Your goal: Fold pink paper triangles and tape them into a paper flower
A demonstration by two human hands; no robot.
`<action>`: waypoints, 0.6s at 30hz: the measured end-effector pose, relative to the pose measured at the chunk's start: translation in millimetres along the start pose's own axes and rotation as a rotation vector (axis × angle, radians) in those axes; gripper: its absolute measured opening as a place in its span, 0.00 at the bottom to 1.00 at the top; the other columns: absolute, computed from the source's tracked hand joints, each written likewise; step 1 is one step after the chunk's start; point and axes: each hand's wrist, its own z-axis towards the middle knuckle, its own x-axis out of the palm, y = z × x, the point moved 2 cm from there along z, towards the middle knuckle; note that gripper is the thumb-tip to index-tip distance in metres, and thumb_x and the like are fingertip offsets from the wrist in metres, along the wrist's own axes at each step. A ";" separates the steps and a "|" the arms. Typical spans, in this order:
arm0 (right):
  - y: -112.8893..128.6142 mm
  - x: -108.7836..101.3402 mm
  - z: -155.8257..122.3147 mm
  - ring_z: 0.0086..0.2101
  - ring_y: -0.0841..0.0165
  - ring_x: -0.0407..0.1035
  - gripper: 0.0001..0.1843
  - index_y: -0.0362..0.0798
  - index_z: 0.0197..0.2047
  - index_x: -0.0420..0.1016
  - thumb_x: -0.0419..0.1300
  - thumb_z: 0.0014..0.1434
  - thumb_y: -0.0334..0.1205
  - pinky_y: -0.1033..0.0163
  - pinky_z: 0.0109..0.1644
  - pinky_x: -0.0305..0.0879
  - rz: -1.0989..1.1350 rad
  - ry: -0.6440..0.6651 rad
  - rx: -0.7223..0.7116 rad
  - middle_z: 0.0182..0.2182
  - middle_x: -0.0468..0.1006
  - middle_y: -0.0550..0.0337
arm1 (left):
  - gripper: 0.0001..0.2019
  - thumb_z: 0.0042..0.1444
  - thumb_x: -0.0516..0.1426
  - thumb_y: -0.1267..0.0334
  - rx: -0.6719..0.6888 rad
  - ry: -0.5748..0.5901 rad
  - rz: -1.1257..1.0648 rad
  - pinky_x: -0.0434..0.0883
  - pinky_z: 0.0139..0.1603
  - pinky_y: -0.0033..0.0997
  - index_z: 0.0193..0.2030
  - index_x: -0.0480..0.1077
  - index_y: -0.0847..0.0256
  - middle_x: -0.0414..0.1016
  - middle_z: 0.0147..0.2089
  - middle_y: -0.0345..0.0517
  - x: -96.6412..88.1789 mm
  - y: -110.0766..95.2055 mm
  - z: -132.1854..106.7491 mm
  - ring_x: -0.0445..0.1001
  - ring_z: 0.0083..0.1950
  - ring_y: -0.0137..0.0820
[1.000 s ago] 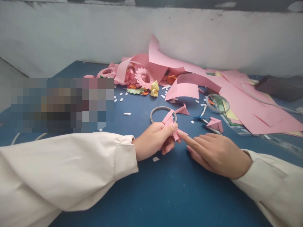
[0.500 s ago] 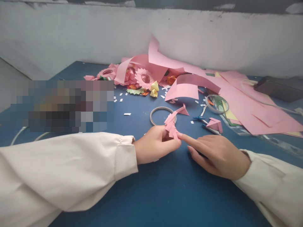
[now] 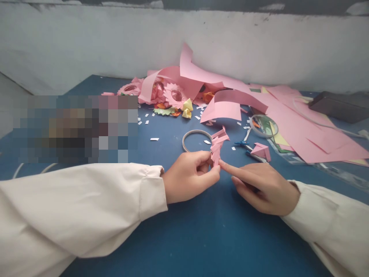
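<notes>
A strip of interlocked folded pink paper (image 3: 217, 148) stands upright, pinched between the thumb and fingers of my left hand (image 3: 191, 175). Part of its lower end is hidden by those fingers. My right hand (image 3: 265, 188) has its index finger stretched out, the tip at the strip's near lower edge; the other fingers are bent below, holding nothing I can see. Just behind the strip lies a thin beige ring (image 3: 184, 142), perhaps a tape roll. To the right, a small folded pink piece (image 3: 261, 151) rests by a blue-tipped tool (image 3: 242, 143).
Pink paper sheets (image 3: 311, 134) cover the right of the blue table (image 3: 190, 238). Pink paper rosettes (image 3: 174, 94) and curled sheets pile up along the wall. A clear tape roll (image 3: 264, 126), a dark flat object (image 3: 338, 106) and white paper scraps lie about. A blurred patch hides the left.
The paper strip has turned more upright and shifted slightly right in my left hand. My right hand has moved little, its index finger still at the strip's lower end.
</notes>
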 end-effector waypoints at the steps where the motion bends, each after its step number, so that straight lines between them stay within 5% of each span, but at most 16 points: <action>1: 1.7 -0.1 -0.4 0.20 0.72 0.57 0.31 0.47 0.64 0.53 0.48 0.58 0.24 0.66 0.25 0.52 0.037 -0.018 0.005 0.19 0.64 0.69 | 0.13 0.56 0.52 0.63 0.039 -0.017 0.044 0.52 0.22 0.22 0.23 0.55 0.62 0.50 0.19 0.31 -0.4 -1.1 -1.3 0.49 0.21 0.20; 5: 18.2 -0.9 -4.1 0.18 0.75 0.51 0.30 0.54 0.64 0.53 0.46 0.61 0.26 0.69 0.21 0.50 0.321 -0.051 0.198 0.18 0.58 0.70 | 0.09 0.57 0.53 0.61 0.283 -0.060 0.306 0.56 0.25 0.23 0.29 0.63 0.62 0.56 0.20 0.32 -1.1 -9.6 -8.7 0.54 0.21 0.21; 10: 42.8 2.1 -11.1 0.19 0.74 0.52 0.29 0.55 0.68 0.40 0.43 0.66 0.32 0.70 0.21 0.52 0.800 0.045 0.452 0.19 0.53 0.69 | 0.09 0.58 0.53 0.60 0.452 -0.087 0.572 0.58 0.26 0.24 0.31 0.64 0.63 0.63 0.23 0.36 -0.6 -12.4 -12.3 0.59 0.22 0.22; 18: 36.6 7.1 -14.1 0.19 0.74 0.48 0.29 0.57 0.68 0.43 0.45 0.65 0.33 0.68 0.20 0.49 0.756 0.036 0.405 0.19 0.51 0.69 | 0.11 0.54 0.50 0.69 0.596 -0.215 0.719 0.57 0.23 0.26 0.21 0.58 0.61 0.59 0.19 0.35 2.9 -9.3 -9.8 0.58 0.21 0.24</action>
